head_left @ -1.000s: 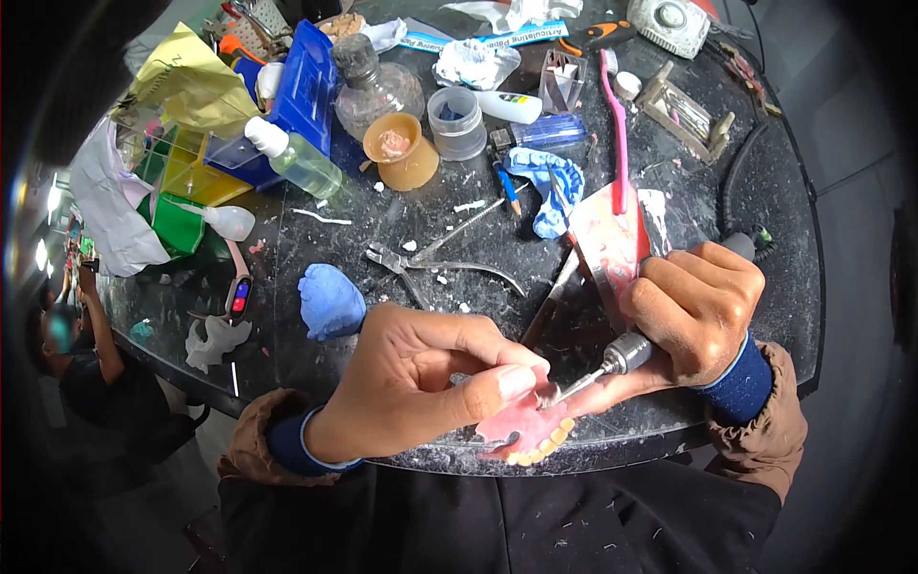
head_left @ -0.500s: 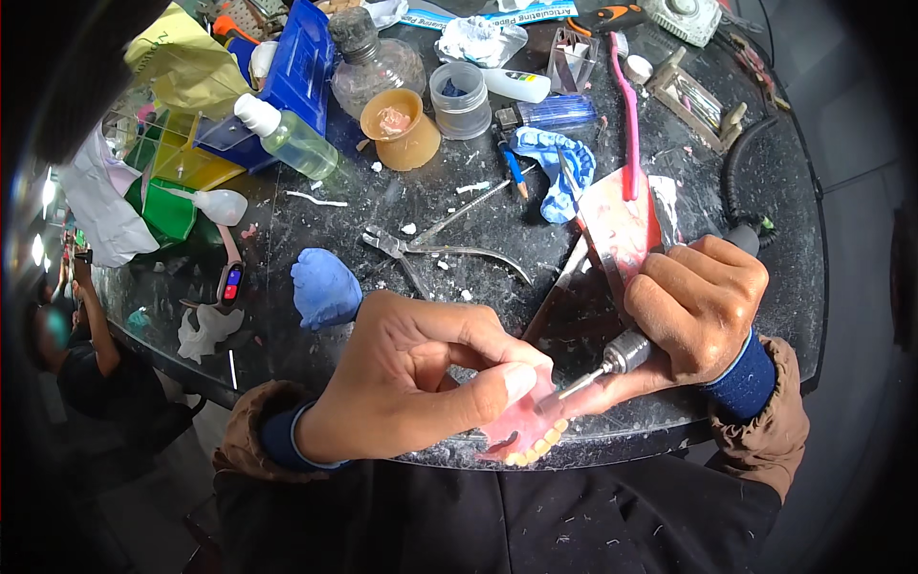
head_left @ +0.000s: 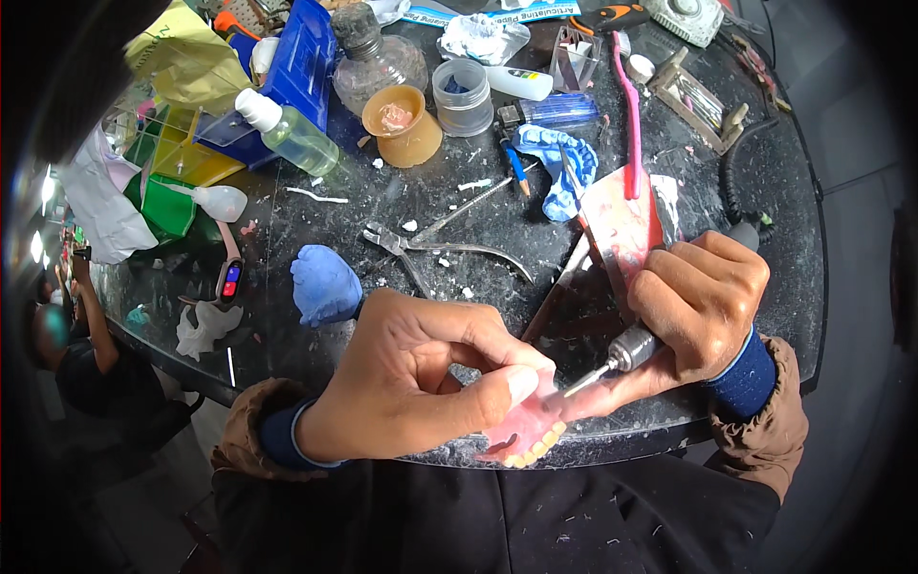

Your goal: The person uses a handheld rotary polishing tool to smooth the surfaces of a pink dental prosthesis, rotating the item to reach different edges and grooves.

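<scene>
A pink denture (head_left: 519, 430) with a row of yellowish teeth sits over the table's near edge, pinched between the thumb and forefinger of my left hand (head_left: 421, 383). My right hand (head_left: 703, 301) is wrapped round a rotary handpiece (head_left: 633, 348), a grey and black tool. Its blurred bit touches or nearly touches the pink base just above the teeth. A finger of the right hand stretches under the handpiece toward the denture. Beyond my left hand rests a lump of blue material (head_left: 326, 285), and past it lie metal pliers (head_left: 445, 251).
Behind the handpiece lie a knife (head_left: 593, 234), a pink sheet (head_left: 620, 222), a blue dental cast (head_left: 557, 172) and a pink toothbrush (head_left: 631, 124). Farther back stand a spray bottle (head_left: 296, 142), a tan bowl (head_left: 406, 139) and a clear jar (head_left: 463, 100). A person (head_left: 91, 335) is at far left.
The bit has shifted slightly on the pink base, toward the teeth and to the right. My left hand keeps its pinch on the denture, and the table things stay put.
</scene>
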### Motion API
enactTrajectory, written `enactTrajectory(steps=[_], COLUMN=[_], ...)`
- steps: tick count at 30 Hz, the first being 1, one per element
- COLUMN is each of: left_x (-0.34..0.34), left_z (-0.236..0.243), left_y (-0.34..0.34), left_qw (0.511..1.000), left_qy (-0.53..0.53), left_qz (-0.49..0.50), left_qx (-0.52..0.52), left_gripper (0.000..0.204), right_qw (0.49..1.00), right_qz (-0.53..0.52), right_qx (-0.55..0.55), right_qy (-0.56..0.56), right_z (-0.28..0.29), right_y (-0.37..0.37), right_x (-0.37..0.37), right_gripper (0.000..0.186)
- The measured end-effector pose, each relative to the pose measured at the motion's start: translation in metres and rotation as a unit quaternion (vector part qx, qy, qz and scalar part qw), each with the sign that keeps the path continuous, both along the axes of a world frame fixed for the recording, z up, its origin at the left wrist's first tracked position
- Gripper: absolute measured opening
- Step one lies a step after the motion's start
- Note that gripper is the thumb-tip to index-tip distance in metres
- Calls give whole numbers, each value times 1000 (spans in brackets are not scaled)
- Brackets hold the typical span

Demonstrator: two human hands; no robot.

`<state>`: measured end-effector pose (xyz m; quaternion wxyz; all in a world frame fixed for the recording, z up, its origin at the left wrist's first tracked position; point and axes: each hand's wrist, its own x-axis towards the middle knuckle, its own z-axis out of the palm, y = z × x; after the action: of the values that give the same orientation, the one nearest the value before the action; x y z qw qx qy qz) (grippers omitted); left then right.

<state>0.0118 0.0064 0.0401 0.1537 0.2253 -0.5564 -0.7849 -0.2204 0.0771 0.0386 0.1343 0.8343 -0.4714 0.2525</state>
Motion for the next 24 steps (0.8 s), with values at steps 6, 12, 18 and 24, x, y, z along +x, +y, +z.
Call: enactTrajectory(steps=[6, 12, 18, 24], left_x=[0, -1, -1, -1], left_z=[-1, -1, 0, 0], left_y=[-1, 0, 0, -1], left_qw=[1000, 999, 999, 999], left_qy=[8, 3, -4, 0], left_qz=[-5, -7, -3, -11], left_qx=[16, 31, 45, 46], left_gripper=[14, 13, 12, 13], right_qw=[999, 999, 999, 999], right_qz=[35, 38, 15, 14], right_qx=[11, 12, 4, 3], right_qy=[-2, -10, -30, -28], right_z=[-2, -7, -5, -5], right_y=[-1, 1, -1, -1], right_x=[-2, -4, -1, -1], right_gripper=[73, 72, 72, 72])
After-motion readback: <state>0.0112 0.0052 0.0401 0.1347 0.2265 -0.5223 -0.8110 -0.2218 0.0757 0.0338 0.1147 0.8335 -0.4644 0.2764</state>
